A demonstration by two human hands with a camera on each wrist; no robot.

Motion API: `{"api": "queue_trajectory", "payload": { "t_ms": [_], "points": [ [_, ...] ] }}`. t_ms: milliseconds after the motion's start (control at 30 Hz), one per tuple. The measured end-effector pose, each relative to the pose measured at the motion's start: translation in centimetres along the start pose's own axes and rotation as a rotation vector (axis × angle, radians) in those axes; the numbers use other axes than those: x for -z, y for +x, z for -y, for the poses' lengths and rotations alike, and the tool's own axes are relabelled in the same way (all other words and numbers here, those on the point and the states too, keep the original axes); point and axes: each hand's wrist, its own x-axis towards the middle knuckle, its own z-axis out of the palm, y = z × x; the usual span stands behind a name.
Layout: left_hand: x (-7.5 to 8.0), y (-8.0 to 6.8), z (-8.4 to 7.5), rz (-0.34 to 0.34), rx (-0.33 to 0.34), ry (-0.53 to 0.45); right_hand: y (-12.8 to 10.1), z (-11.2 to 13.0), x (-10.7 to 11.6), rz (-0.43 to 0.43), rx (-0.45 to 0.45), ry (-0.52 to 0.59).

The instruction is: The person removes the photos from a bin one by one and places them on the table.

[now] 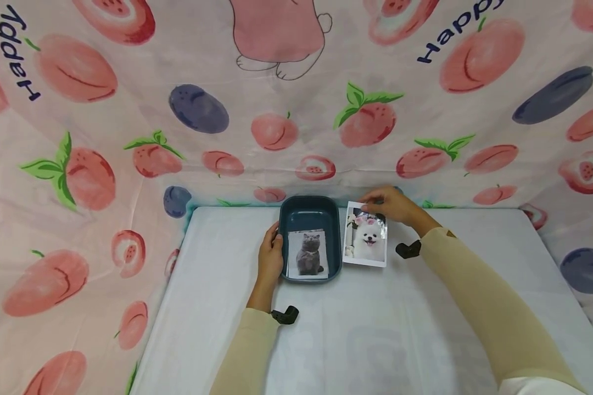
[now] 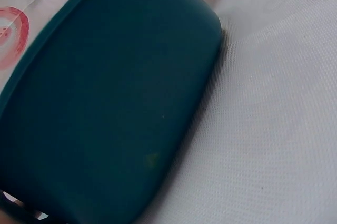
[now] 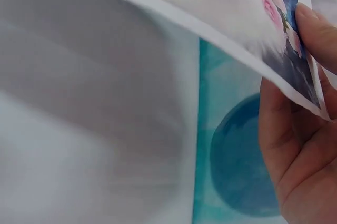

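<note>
Dog photo [image 1: 365,237] in right hand [image 1: 390,204]

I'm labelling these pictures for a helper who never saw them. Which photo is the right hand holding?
Find the white table, then the teal tray at its far edge. Just right of the tray, the right hand pinches the top of the dog photo: a white fluffy dog, unlike the grey cat photo lying in the tray.
</note>
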Motion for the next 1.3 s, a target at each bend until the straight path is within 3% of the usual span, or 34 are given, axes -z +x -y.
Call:
{"api": "queue_trajectory", "payload": {
  "t_ms": [267, 567, 967, 1300],
  "points": [
    [0.0, 0.0, 0.1, -0.004, 0.003, 0.008, 0.1, -2.7, -0.4, 0.007, -0.078, -0.01],
    [-0.1, 0.0, -0.1, -0.011, 0.006, 0.008, 1.0, -5.4, -2.9, 0.008, -0.104, -0.005],
    [0.0, 0.0, 0.1, -0.013, 0.017, 0.011, 1.2, -5.8, -4.7, -0.099, -0.067, -0.115],
    [-0.1, -0.1, 0.0, -0.02, 0.0, 0.017, 1.2, -6.2, -5.3, -0.144, -0.104, -0.138]
  ]
}}
